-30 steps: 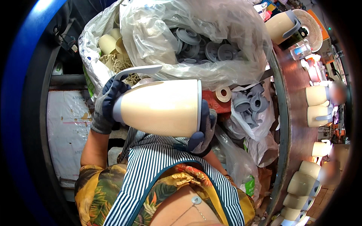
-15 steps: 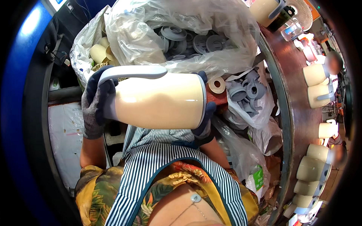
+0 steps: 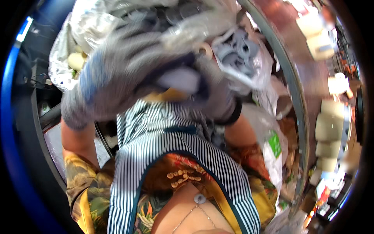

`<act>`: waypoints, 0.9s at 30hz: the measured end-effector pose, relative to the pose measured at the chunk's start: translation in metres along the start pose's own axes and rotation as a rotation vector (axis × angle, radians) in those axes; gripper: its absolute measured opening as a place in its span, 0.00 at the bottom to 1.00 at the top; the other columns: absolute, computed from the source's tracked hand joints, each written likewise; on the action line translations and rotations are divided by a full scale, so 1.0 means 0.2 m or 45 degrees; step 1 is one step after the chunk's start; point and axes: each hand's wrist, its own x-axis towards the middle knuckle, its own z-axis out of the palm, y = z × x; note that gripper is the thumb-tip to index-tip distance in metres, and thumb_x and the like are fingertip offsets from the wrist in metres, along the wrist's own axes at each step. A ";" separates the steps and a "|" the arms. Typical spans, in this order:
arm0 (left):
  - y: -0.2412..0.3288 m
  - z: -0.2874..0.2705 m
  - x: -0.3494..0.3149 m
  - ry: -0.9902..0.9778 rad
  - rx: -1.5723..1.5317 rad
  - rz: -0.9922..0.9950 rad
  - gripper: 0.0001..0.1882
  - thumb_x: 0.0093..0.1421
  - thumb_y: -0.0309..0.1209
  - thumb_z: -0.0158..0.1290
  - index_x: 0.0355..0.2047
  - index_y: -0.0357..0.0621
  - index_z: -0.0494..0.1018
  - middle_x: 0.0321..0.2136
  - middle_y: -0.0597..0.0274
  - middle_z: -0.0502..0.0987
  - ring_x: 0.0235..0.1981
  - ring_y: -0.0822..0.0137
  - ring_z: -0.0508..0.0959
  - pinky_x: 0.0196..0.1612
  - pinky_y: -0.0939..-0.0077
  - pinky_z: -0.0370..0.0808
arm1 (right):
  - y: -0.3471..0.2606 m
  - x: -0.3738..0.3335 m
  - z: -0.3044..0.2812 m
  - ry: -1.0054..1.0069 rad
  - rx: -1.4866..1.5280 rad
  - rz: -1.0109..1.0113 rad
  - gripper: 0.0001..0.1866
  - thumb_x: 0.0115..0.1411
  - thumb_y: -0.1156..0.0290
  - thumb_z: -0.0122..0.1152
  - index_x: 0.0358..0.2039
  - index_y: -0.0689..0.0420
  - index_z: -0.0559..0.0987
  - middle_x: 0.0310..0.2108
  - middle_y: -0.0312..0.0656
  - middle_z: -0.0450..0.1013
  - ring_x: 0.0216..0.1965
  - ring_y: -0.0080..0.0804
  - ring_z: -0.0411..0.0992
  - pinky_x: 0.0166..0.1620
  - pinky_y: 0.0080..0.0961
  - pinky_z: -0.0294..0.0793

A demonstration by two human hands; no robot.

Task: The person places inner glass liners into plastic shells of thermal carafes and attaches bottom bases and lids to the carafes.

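Observation:
Both my hands wear grey knit gloves with dark palms and are smeared by motion, raised close in front of me. Between them is the cream jug (image 3: 166,95), mostly hidden; only a pale grey part and a strip of its cream body show. My left hand (image 3: 117,66) curls over it from the left, back of the hand upward. From the right, my right hand (image 3: 218,89) closes round the grey end. Beyond the hands, grey round plastic parts (image 3: 173,15) lie in a big clear plastic bag.
To the right, a smaller clear bag holds grey ring-shaped parts (image 3: 243,48), with a cream ring (image 3: 203,50) beside it. A metal edge (image 3: 288,74) borders a dark red bench (image 3: 311,78) bearing several cream jugs (image 3: 326,128). Cream pieces (image 3: 76,61) sit in a bag at far left.
The jug lay sideways in full view; now it is turned and mostly covered by my hands, which have come closer together and higher. The view has shifted too.

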 end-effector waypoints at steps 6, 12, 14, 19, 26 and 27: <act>-0.26 -0.01 -0.45 0.684 -0.625 -0.708 0.23 0.69 0.37 0.42 0.56 0.30 0.66 0.51 0.47 0.73 0.54 0.59 0.73 0.58 0.63 0.68 | 0.15 -0.24 -1.11 1.074 -0.182 -0.063 0.18 0.57 0.67 0.64 0.45 0.63 0.77 0.35 0.44 0.76 0.31 0.31 0.73 0.34 0.22 0.73; -0.20 0.29 -0.69 0.769 -0.650 -1.150 0.20 0.68 0.32 0.43 0.56 0.31 0.67 0.55 0.53 0.72 0.57 0.62 0.70 0.63 0.70 0.61 | 0.53 -0.53 -1.99 1.556 -1.228 0.816 0.32 0.53 0.41 0.63 0.44 0.59 0.80 0.33 0.40 0.77 0.35 0.32 0.74 0.38 0.25 0.72; -0.28 0.39 -0.90 0.713 -0.665 -1.238 0.21 0.68 0.34 0.43 0.57 0.32 0.67 0.56 0.54 0.71 0.58 0.64 0.70 0.62 0.70 0.62 | 0.62 -0.62 -2.18 1.430 -1.189 0.866 0.35 0.50 0.41 0.66 0.47 0.60 0.78 0.33 0.41 0.77 0.35 0.35 0.74 0.41 0.27 0.72; -0.08 0.48 -1.41 0.907 -0.797 -1.742 0.25 0.67 0.38 0.46 0.58 0.32 0.65 0.55 0.52 0.71 0.58 0.63 0.69 0.61 0.71 0.63 | 0.72 -0.79 -1.69 1.091 -1.398 0.521 0.34 0.52 0.46 0.65 0.49 0.60 0.74 0.35 0.48 0.76 0.39 0.43 0.74 0.46 0.34 0.71; 0.03 0.86 -2.13 0.810 -0.619 -2.124 0.22 0.66 0.38 0.48 0.54 0.34 0.69 0.50 0.56 0.75 0.51 0.64 0.74 0.56 0.69 0.67 | 0.61 -2.00 0.02 -0.329 -0.462 1.688 0.24 0.55 0.50 0.56 0.49 0.49 0.76 0.45 0.52 0.74 0.47 0.51 0.72 0.51 0.47 0.69; 0.02 0.88 -2.21 0.883 -0.660 -2.112 0.21 0.66 0.38 0.49 0.53 0.35 0.71 0.48 0.58 0.77 0.48 0.66 0.75 0.54 0.71 0.68 | 0.63 -2.29 0.15 -0.569 -0.733 1.759 0.25 0.58 0.49 0.52 0.54 0.45 0.72 0.47 0.50 0.73 0.48 0.50 0.72 0.52 0.51 0.68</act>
